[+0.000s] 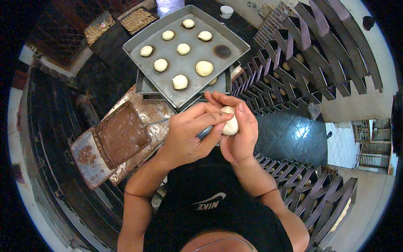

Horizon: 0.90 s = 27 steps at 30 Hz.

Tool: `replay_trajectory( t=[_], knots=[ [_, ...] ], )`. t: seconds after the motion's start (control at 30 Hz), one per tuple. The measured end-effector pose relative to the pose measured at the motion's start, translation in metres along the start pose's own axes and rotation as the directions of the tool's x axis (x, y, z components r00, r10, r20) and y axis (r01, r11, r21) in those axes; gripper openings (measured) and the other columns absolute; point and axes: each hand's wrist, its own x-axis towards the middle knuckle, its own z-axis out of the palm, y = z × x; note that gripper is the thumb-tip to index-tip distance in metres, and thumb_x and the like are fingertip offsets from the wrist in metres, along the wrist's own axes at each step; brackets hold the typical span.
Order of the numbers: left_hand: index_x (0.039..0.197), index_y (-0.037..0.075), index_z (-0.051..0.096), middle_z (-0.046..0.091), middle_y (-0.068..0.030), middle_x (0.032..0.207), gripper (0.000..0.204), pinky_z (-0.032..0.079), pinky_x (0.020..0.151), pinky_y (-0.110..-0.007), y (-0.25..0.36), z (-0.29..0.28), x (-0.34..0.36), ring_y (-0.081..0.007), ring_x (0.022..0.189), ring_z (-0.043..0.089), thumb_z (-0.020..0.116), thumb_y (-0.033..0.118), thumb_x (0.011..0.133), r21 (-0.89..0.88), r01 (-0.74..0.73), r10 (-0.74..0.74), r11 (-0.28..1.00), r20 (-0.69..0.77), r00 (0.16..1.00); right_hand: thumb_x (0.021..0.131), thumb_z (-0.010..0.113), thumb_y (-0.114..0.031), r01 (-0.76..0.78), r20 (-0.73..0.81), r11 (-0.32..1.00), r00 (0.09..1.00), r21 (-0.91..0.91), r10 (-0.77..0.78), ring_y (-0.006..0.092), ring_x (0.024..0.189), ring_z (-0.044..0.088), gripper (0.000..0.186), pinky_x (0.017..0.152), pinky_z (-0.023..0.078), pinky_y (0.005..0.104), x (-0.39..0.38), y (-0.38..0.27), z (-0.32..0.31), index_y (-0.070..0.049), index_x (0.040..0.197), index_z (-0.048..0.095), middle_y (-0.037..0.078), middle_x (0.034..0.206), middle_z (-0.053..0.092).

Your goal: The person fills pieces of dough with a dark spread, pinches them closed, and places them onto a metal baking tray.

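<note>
A pale ball of dough (230, 125) rests in the cupped fingers of my right hand (244, 134). My left hand (191, 131) pinches the top of that dough between thumb and fingertips. A grey metal tool (204, 133) is tucked into the same left hand; its full shape is hidden by the fingers. Beyond my hands a square metal baking tray (171, 95) bears several dough balls in loose rows, one of them (204, 68) larger than the rest. To the left sits a shallow pan of brown, chocolate-like paste (121, 134).
Under the top tray lies another metal tray (145, 86). Racks of stacked trays with dough pieces stand at the right (289, 63) and lower right (323, 201). Two trays of shaped pieces (136, 20) and a white tub (226, 11) are at the far side.
</note>
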Motion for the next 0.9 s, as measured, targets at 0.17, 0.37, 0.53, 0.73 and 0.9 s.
replay_trajectory(
  t=[0.17, 0.37, 0.53, 0.73, 0.9],
  knots=[
    [0.107, 0.007, 0.079, 0.070, -0.0078, 0.094, 0.036, 0.056, 0.073, -0.032, -0.009, -0.018, -0.015, -0.0202, 0.081, 0.069, 0.090, 0.023, 0.077, 0.018, 0.003, -0.003, 1.000, 0.048, 0.999, 0.108, 0.050, -0.030, -0.148, 0.005, 0.989, 0.989, -0.011, 0.148, 0.0348, 0.122, 0.064, 0.045, 0.110, 0.047, 0.0462, -0.001, 0.003, 0.018, 0.011, 0.124, 0.061, 0.027, 0.127, 0.066],
    [0.094, 0.003, 0.074, 0.066, -0.0089, 0.092, 0.025, 0.055, 0.073, -0.033, -0.026, -0.005, 0.001, -0.0224, 0.084, 0.068, 0.088, 0.014, 0.076, -0.035, -0.183, 0.174, 0.982, -0.188, 0.967, 0.107, 0.053, -0.022, 0.290, 0.009, 0.928, 0.955, -0.235, -0.296, 0.0342, 0.123, 0.063, 0.035, 0.106, 0.050, 0.0438, 0.004, 0.018, 0.021, 0.008, 0.123, 0.062, 0.026, 0.130, 0.065],
    [0.103, 0.003, 0.077, 0.072, -0.0128, 0.091, 0.024, 0.057, 0.069, -0.030, -0.033, 0.022, 0.015, -0.0209, 0.078, 0.070, 0.085, 0.008, 0.081, -0.092, -0.195, 0.177, 0.976, -0.170, 0.969, 0.109, 0.049, -0.027, 0.627, 0.320, 0.567, 0.771, -0.535, -0.550, 0.0432, 0.133, 0.055, 0.038, 0.111, 0.048, 0.0533, 0.022, 0.005, -0.021, 0.005, 0.126, 0.058, 0.029, 0.139, 0.056],
    [0.099, 0.007, 0.077, 0.071, -0.0079, 0.097, 0.019, 0.056, 0.073, -0.032, -0.014, 0.075, 0.052, -0.0245, 0.082, 0.068, 0.084, 0.006, 0.081, -0.100, -0.079, 0.079, 0.992, -0.008, 0.997, 0.108, 0.048, -0.028, 0.174, 0.028, 0.982, 0.984, 0.071, -0.176, 0.0435, 0.128, 0.059, 0.039, 0.111, 0.048, 0.0554, 0.052, -0.044, -0.052, 0.007, 0.124, 0.056, 0.028, 0.127, 0.064],
    [0.098, 0.008, 0.075, 0.062, -0.0050, 0.091, 0.025, 0.051, 0.070, -0.033, -0.027, 0.151, 0.099, -0.0225, 0.078, 0.062, 0.088, 0.015, 0.079, 0.048, -0.221, 0.226, 0.974, -0.151, 0.962, 0.108, 0.051, -0.023, 0.300, 0.091, 0.953, 0.951, -0.033, -0.296, 0.0426, 0.128, 0.059, 0.033, 0.109, 0.050, 0.0535, 0.081, -0.078, -0.118, 0.006, 0.123, 0.058, 0.027, 0.128, 0.063]
  ],
)
